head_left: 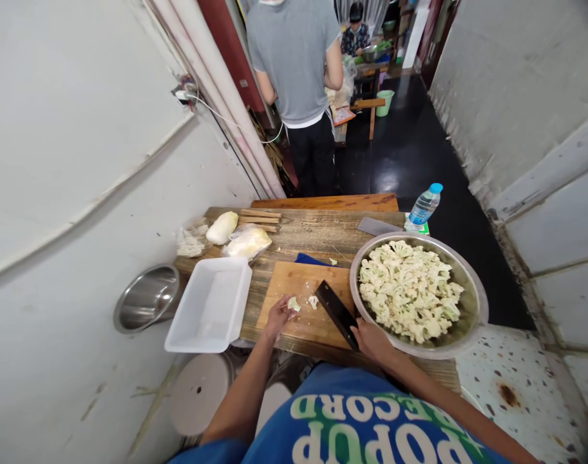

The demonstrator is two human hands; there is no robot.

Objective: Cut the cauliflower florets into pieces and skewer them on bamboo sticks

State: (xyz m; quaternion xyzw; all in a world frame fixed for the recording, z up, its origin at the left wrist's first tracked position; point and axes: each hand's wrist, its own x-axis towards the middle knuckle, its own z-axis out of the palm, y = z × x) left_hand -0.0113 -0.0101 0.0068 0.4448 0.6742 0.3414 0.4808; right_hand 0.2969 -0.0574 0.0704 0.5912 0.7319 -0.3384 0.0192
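Between the fingers of my left hand is a cauliflower floret, held over the wooden cutting board. A smaller cauliflower piece lies on the board just right of it, with small crumbs scattered around. My right hand is wrapped around the handle end of a dark-bladed cleaver, whose blade slants across the board's right side. Close to my right hand stands a large metal basin heaped with cut cauliflower.
A white plastic tub stands left of the board, near a steel bucket. Wrapped cabbages, wooden sticks, another cleaver and a water bottle line the table's far side. Two people are beyond.
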